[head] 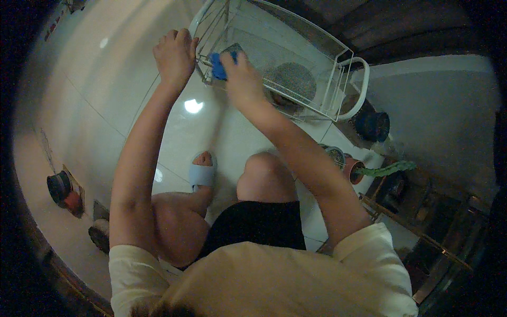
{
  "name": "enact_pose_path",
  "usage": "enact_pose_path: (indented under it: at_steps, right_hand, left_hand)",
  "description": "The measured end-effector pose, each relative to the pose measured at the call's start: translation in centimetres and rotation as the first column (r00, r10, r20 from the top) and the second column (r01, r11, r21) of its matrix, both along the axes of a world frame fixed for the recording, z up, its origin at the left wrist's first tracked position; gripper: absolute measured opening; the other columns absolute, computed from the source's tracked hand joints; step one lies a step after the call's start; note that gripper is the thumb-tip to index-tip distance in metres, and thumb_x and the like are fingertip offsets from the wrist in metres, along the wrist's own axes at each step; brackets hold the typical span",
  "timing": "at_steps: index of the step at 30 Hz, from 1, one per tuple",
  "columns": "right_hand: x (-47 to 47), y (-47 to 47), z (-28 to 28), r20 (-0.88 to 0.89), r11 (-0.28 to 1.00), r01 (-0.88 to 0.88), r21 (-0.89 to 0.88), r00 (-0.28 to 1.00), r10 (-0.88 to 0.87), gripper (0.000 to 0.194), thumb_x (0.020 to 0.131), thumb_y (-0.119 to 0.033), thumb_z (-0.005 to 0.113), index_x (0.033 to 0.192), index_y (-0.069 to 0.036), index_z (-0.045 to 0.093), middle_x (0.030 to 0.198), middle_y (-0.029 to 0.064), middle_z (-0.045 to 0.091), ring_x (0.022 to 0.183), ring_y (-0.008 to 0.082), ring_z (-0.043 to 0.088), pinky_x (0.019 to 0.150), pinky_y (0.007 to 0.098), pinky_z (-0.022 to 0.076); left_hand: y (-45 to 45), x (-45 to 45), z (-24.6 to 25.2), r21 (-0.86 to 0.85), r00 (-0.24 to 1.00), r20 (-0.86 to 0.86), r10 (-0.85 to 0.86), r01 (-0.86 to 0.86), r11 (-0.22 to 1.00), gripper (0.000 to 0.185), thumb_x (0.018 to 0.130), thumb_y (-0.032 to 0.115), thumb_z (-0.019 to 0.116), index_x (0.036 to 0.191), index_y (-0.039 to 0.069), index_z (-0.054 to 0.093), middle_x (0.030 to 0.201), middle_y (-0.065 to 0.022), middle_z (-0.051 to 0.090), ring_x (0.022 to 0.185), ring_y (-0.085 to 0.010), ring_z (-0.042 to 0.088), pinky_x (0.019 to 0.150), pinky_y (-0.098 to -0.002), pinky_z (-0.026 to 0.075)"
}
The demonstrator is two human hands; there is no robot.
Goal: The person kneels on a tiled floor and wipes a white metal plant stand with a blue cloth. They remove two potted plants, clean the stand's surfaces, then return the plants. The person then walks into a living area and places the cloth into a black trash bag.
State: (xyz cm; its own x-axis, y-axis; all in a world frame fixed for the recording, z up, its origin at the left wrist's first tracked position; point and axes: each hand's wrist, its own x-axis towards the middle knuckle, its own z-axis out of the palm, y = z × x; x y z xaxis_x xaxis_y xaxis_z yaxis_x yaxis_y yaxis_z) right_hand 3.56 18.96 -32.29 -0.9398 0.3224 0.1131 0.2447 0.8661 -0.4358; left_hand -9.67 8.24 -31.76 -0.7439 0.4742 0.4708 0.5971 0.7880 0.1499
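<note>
A white metal rack (273,85) with mesh shelves and curved tube ends stands in front of me. My left hand (174,55) is closed around its frame at the near left end. In my right hand (243,81) is a bunched blue cloth (218,66), pressed against the rack's bars at that same end; the hand is slightly blurred. Under the mesh shows a dark round shape (295,83), too dim to name. The lower parts of the rack are partly hidden by my right hand and the mesh.
Right of the rack sit a dark pot (372,126) and a terracotta pot (353,170) with a cactus (390,168). A wooden stand (420,233) is beyond them. More pots (59,188) stand on the tiled floor (95,130) at left. A grey wall (439,99) rises at right.
</note>
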Motion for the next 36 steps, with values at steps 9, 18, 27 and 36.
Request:
enact_pose_path:
  at_steps: [9, 18, 27, 36]
  right_hand:
    - [18.5, 12.1, 1.4, 0.207, 0.986, 0.115, 0.124, 0.968, -0.139, 0.048, 0.062, 0.006, 0.060, 0.105, -0.009, 0.045, 0.109, 0.0187, 0.045, 0.092, 0.0415, 0.049, 0.074, 0.0433, 0.0431]
    - [20.1, 13.8, 1.3, -0.179, 0.763, 0.395, -0.511, 0.820, -0.544, 0.050, 0.063, 0.005, 0.065, 0.104, -0.009, 0.040, 0.096, 0.0087, 0.051, 0.084, 0.0243, 0.054, 0.076, 0.0297, 0.0433]
    - [14.8, 13.6, 6.0, 0.002, 0.358, 0.271, -0.894, 0.799, -0.602, 0.058, 0.072, 0.000, 0.064, 0.120, -0.010, 0.032, 0.106, 0.0119, 0.051, 0.092, 0.0221, 0.055, 0.075, 0.0307, 0.0475]
    - [-2.2, 11.2, -1.9, -0.177, 0.907, -0.351, -0.234, 0.932, 0.315, 0.039, 0.062, 0.007, 0.060, 0.097, -0.009, 0.056, 0.104, 0.0099, 0.053, 0.100, 0.0268, 0.051, 0.088, 0.0336, 0.0390]
  left_hand:
    - [-0.4, 0.3, 0.4, -0.010, 0.999, -0.002, 0.036, -0.036, 0.999, 0.023, 0.077, 0.030, 0.060, 0.089, 0.011, 0.059, 0.090, -0.0086, 0.055, 0.090, -0.0273, 0.050, 0.076, -0.0404, 0.037]
    - [-0.4, 3.0, 1.1, 0.188, 0.997, -0.077, 0.005, 0.009, 0.982, 0.031, 0.076, 0.023, 0.061, 0.099, 0.006, 0.053, 0.101, -0.0135, 0.052, 0.095, -0.0304, 0.047, 0.079, -0.0414, 0.036]
    - [2.0, 9.5, -0.8, 0.088, 0.765, -0.059, -0.641, 0.644, 0.760, 0.022, 0.074, 0.012, 0.056, 0.094, 0.003, 0.050, 0.096, -0.0143, 0.051, 0.093, -0.0320, 0.049, 0.082, -0.0408, 0.039]
    - [1.7, 7.2, -5.5, 0.227, 0.764, -0.122, -0.634, 0.643, 0.731, 0.022, 0.072, 0.010, 0.054, 0.093, 0.004, 0.050, 0.089, -0.0115, 0.049, 0.085, -0.0295, 0.048, 0.075, -0.0374, 0.041]
